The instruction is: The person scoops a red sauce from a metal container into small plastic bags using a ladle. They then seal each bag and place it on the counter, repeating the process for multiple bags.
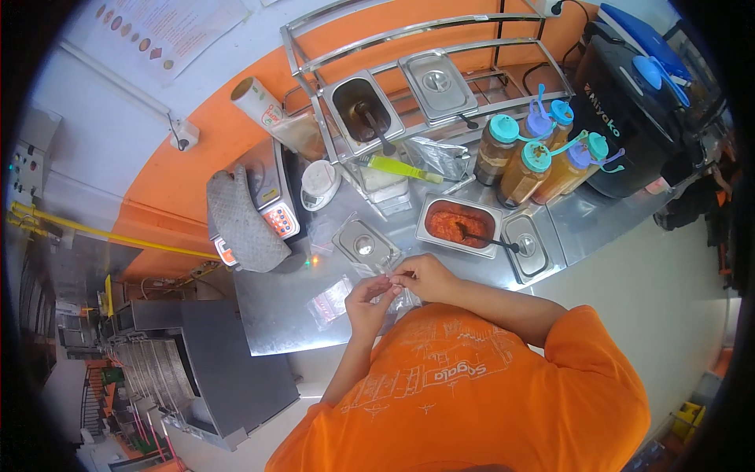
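Observation:
My left hand [367, 296] and my right hand [429, 278] meet at the table's near edge, close to my body. Their fingertips pinch a thin clear plastic bag [404, 300], part of which hangs below the fingers. What lies between the fingertips is too small to make out. Just beyond my hands lies a steel lid [364, 243] with a round knob. To the left, a packet of clear plastic bags [330, 302] rests flat on the steel table [277, 324]. Farther right is a steel pan of red sauce [451, 221] with a black-handled ladle [492, 241] in it.
Another lid [527, 245] lies right of the sauce pan. Squeeze bottles [525, 171] crowd the back right beside a black Miyako container [625, 118]. A steel rack [413, 29] holds an open pan [363, 112]. Scales [320, 184] and a grey cloth [245, 230] stand at left.

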### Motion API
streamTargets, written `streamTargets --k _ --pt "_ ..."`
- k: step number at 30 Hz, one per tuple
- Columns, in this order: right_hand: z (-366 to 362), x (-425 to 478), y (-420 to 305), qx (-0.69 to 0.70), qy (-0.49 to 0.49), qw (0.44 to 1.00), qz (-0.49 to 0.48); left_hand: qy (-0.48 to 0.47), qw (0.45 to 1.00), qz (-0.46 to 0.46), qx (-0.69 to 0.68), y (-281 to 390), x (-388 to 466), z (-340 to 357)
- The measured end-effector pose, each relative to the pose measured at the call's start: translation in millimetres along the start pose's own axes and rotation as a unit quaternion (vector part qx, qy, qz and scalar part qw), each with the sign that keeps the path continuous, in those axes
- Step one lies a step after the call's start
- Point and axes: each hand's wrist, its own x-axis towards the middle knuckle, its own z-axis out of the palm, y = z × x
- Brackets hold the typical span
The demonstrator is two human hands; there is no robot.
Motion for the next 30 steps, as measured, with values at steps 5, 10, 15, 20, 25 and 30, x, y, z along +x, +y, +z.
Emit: streamTargets --k 5,10,15,20,25,30 --pt "0.3 -3.4 0.0 -0.077 -0.026 0.995 -0.064 -0.023 0.998 -0.047 0.02 7.3 -2.2 -2.2" --pt "2.5 -2.2 10.1 -0.027 -0.006 0.996 -0.09 -0.005 0.987 -0.108 -0.122 -1.7 2.9 -4.5" --pt "-3.6 -5.3 -3.0 -0.098 -0.004 0.992 -0.076 -0.034 0.994 -0.084 -0.056 2.1 4.0 1.1" --pt "11.8 -4.3 2.5 -0.186 -0.019 0.974 -0.127 -0.024 0.986 -0.112 -0.123 -8.2 -8.2 -10.8" --pt "8.4 -7.7 7.2 -0.255 0.019 0.954 -0.154 -0.034 0.995 0.006 0.089 -5.7 0.1 -0.4" --pt "-3.5 -5.3 11.7 -0.312 0.026 0.934 -0.173 -0.038 0.99 -0.012 0.132 1.3 -7.3 -5.3"
